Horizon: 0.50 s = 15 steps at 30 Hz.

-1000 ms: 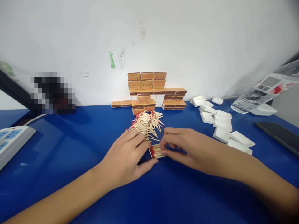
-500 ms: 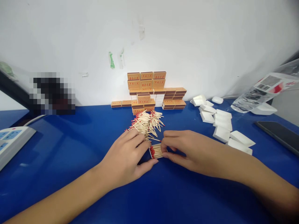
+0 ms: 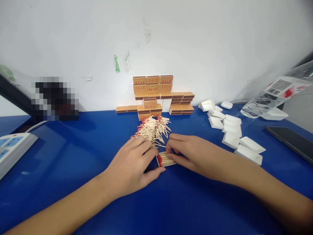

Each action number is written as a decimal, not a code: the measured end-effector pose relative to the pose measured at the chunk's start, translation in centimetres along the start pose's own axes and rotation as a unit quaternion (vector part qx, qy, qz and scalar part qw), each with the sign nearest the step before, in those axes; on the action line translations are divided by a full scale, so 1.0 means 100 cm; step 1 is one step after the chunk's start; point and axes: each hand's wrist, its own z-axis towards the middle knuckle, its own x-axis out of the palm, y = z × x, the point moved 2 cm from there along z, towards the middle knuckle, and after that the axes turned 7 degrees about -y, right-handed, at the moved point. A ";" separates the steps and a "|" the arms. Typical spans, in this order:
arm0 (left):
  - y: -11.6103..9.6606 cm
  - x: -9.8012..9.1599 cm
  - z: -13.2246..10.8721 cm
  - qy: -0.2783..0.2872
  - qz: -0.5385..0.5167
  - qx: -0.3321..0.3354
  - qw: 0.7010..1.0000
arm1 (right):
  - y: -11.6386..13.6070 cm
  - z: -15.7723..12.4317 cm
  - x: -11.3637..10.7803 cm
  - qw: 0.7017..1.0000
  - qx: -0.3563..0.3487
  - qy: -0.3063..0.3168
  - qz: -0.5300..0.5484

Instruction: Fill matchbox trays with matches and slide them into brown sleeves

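A small white matchbox tray (image 3: 171,164) lies on the blue table, filled with red-headed matches (image 3: 165,159) lying side by side, heads to the left. My left hand (image 3: 135,163) grips the tray's left end, thumb at the near corner and fingers curled at the far side. Over the right part of the tray, my right hand (image 3: 193,151) has thumb and fingers pinched together at the matches; anything between its fingertips is hidden. Just beyond the tray spreads a heap of loose matches (image 3: 150,129), partly behind my left hand.
Orange-and-brown matchboxes (image 3: 153,88) are stacked against the white wall. Several white trays (image 3: 231,140) lie at the right, near a clear plastic bottle (image 3: 259,101) and a dark phone (image 3: 290,143). A power strip (image 3: 17,150) sits at the left.
My right hand has shifted slightly left and up, its fingertips moving from the tray's right end onto the matches. My left hand stays on the tray.
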 end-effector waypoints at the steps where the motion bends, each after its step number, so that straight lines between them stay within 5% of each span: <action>1: 0.000 0.000 0.000 0.001 0.000 -0.001 1.000 | 0.001 0.000 -0.001 1.000 0.000 -0.001 -0.005; 15: 0.001 -0.001 0.000 -0.005 0.002 -0.003 1.000 | 0.012 -0.006 -0.008 1.000 -0.007 0.016 0.014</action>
